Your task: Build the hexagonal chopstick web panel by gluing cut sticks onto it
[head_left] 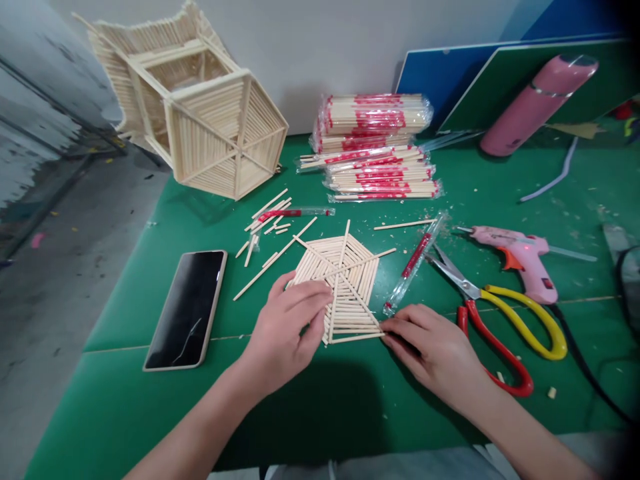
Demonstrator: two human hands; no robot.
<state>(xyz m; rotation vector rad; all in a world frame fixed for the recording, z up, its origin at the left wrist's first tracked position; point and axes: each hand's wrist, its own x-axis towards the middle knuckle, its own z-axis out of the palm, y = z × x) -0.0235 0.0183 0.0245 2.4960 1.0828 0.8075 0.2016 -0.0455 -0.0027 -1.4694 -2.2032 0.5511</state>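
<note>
A flat hexagonal stick panel [356,265], with rows of pale wooden sticks between crossed spokes, lies on the green table. Over its left side is my left hand [295,320], its fingers curved and its thumb apart; the fingertips rest on the panel near the centre. My right hand [430,347] pinches the right end of a wooden stick [357,339] along the panel's near edge. Several loose sticks [267,273] lie to the left. A wrapped chopstick packet [416,267], with a red label, sits just beyond my right hand.
Scissors [470,288] and a pink glue gun [520,250] with a cable lie right. A phone [187,310] lies left. Behind are wrapped chopstick bundles [377,147], a built stick structure [200,113], a pink flask [537,107] and leaning boards [440,80].
</note>
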